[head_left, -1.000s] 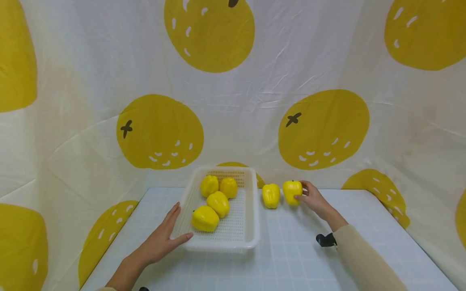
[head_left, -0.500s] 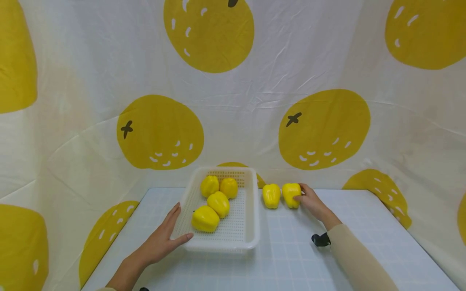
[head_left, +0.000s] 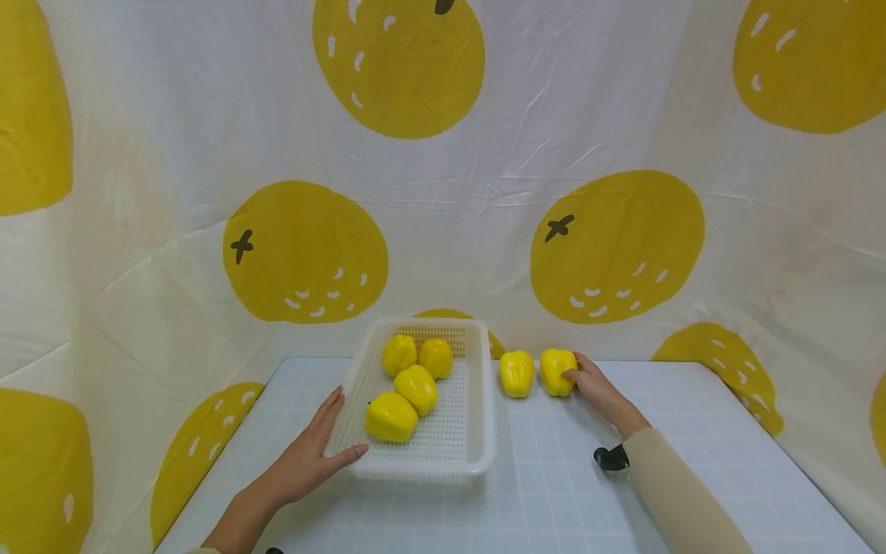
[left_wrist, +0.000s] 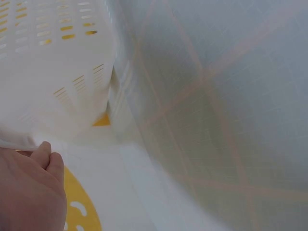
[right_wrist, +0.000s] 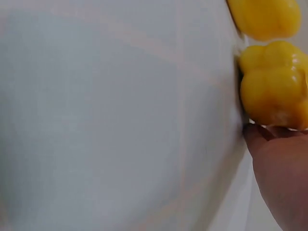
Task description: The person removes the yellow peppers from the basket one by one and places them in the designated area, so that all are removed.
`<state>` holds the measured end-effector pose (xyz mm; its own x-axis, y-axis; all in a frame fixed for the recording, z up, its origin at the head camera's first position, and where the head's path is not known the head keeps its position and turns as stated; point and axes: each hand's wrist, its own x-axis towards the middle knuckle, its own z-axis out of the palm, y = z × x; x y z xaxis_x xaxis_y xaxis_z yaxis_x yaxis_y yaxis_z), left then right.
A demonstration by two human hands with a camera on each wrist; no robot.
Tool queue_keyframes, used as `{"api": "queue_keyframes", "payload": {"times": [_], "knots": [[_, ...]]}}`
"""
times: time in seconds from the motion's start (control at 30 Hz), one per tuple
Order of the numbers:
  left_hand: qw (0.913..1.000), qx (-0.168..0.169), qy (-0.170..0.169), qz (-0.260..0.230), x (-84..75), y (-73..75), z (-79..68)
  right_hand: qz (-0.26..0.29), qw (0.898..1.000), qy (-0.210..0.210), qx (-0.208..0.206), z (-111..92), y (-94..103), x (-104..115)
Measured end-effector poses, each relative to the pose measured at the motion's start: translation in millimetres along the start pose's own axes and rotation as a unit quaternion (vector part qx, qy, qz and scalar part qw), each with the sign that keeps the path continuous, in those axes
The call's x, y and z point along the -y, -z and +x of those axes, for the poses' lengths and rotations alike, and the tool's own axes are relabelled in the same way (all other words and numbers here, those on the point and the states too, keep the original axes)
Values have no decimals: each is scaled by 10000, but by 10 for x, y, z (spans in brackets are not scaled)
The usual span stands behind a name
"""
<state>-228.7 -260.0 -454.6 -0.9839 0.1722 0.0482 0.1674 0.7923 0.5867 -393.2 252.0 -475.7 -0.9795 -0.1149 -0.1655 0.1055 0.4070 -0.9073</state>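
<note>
Yellow pepper point(head_left: 556, 372) is gripped by the right hand point(head_left: 598, 388); left hand point(head_left: 301, 465), straight-fingered, touches (I believe) the white basket point(head_left: 424, 466).

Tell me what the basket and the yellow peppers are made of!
The basket looks like smooth white plastic, with slots through its wall. The yellow peppers look glossy, with bright highlights: perhaps plastic or foam, though real skin could shine too.

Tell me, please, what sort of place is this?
Perhaps a staged recording booth: a fruit-print sheet hangs behind and beside a checked table with a white basket and yellow peppers.
</note>
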Motion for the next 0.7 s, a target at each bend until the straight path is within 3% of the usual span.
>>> {"api": "queue_keyframes", "payload": {"times": [0.37, 0.7], "knots": [[9999, 48, 104, 40, -4, 7, 5, -972, 9952, 32, 106, -211, 147, 3], [9999, 57, 40, 115, 6, 13, 16, -1349, 9882, 707, 135, -523, 263, 199]]}}
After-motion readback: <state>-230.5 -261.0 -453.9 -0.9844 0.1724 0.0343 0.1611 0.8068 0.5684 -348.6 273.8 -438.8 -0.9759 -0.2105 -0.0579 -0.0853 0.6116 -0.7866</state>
